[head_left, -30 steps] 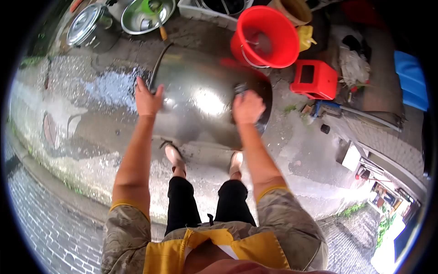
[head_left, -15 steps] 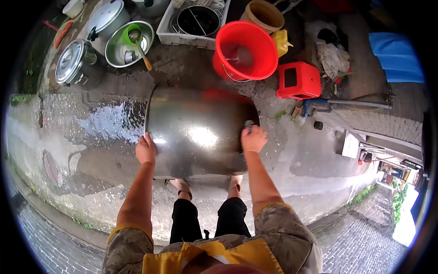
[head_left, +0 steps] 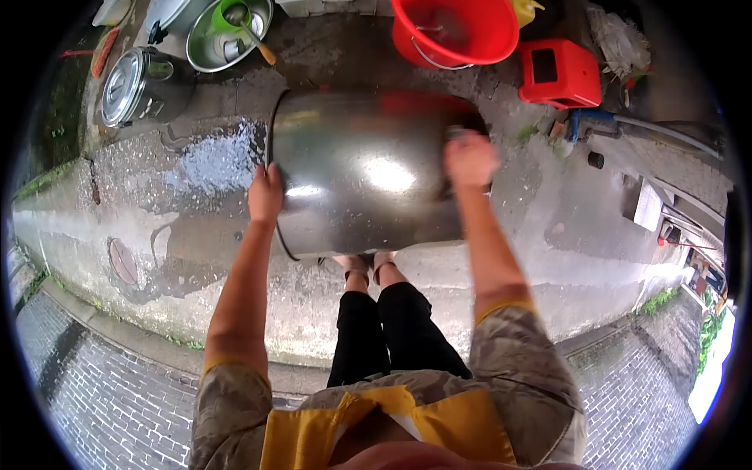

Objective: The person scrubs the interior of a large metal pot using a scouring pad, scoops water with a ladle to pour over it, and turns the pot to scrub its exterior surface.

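Note:
A large metal stockpot (head_left: 368,200) lies on its side across the view in front of my feet, its rim to the left. My left hand (head_left: 266,193) is closed on that rim, with the fingers partly hidden inside. At the pot's other end, my right hand (head_left: 471,160) is closed and slightly smeared by motion. A small metal piece shows by its fingers, and it looks like a handle on the pot. The inside of the pot is turned away from me.
A red bucket (head_left: 458,48) and a red stool (head_left: 562,74) stand beyond the pot. A lidded metal pot (head_left: 149,86) and a steel basin (head_left: 205,59) with a green scoop and a ladle are at the upper left. Wet ground (head_left: 215,160) lies left of the rim.
The stockpot and both hands have shifted up and to the right in view, and the surroundings have shifted too. My feet are closer together.

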Motion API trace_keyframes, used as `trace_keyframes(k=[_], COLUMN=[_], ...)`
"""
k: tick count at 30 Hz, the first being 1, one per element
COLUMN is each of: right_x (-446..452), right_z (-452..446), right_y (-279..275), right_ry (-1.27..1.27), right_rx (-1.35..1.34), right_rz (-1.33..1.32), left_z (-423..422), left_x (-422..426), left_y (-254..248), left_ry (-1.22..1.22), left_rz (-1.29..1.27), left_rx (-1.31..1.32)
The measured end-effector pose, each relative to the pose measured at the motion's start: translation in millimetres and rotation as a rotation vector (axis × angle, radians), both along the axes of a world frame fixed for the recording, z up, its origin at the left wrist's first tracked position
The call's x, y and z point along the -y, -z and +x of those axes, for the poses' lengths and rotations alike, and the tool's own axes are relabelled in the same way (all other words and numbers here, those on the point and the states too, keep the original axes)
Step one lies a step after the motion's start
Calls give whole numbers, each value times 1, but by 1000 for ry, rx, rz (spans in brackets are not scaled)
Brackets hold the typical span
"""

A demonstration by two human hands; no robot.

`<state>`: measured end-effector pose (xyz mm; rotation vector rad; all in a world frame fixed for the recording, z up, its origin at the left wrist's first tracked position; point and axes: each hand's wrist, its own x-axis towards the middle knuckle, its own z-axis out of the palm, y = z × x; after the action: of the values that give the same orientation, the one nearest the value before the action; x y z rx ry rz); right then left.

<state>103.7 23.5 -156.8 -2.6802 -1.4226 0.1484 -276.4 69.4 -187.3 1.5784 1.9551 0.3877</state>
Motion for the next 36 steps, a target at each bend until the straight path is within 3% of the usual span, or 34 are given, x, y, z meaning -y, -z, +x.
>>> trace_keyframes(k=[1, 2, 4, 6, 7, 8, 9, 11, 12, 13, 14, 15, 16, 17, 20, 21, 23, 24, 27, 28, 30, 31, 33, 35, 36], right_x=[6, 2, 0, -19, -29, -43, -52, -54, -55, -46, -49, -59, -59, -42, -35, -51, -45, -47, -36, -25, -1, 16, 20, 5, -1], right_z=[39, 37, 11, -92, -147, -208, -244, -261, -240, -198, -134, -69, 7, 62, 53, 9, -85, -128, -122, -82, 28, 63, 30, -59, -111], right_y=[12, 13, 17, 6, 30, 40, -15, 4, 11, 27, 19, -20, -10, 5, 17, -2, 14, 1, -1, -8, 13, 23, 21, 6, 9], right_ry=[96, 92, -75, -299, -522, -594, -717, -664, -682, -568, -544, -276, 8, 190, 8, -46, -353, -487, -573, -505, 5, 46, -101, -315, -476], right_rx=[348, 356, 232, 60, 40, -251, -354, -425, -326, -292, -90, -48, -324, -67, 35, -175, -149, -171, -301, -41, -128, 98, 199, -81, -89], right_rz=[-3, 3, 102, 38, 91, -174, -117, 169, 27, 134, -140, -365, -499, -357, -307, -478, -160, -134, -166, -104, -96, 31, 34, 54, -34], left_z=[1, 5, 11, 6, 7, 2, 0, 2, -6, -13, -16, -16, -17, -14, -11, -12, -7, -7, -8, -6, -7, -7, -1, -3, -4], left_x=[-8, -8, -14, -4, -2, 3, 6, 1, 12, 19, 24, 27, 33, 38, 41, 39, 32, 34, 19, 20, 19, 21, 14, 8, 1], left_y=[15, 10, 5, 12, 9, 7, 6, 12, 14, 14, 20, 21, 16, 14, 11, 12, 9, 8, 9, 8, 8, 7, 8, 9, 11], left_ry=[23, 21, -8, 0, -19, -8, 5, 18, 13, 14, 8, 3, -17, -48, -77, -53, -54, -51, -31, -37, -34, -33, -51, -27, -3], left_rz=[10, 8, 18, 33, 6, -7, -23, 20, 33, 49, 93, 91, 76, 66, 23, 57, 76, 73, 58, 62, 45, 40, 34, 37, 35], left_rx=[-98, -148, -172, -217, -238, -202, -164, -148, -147, -146, -144, -145, -138, -120, -122, -150, -166, -167, -183, -189, -184, -178, -208, -231, -235])
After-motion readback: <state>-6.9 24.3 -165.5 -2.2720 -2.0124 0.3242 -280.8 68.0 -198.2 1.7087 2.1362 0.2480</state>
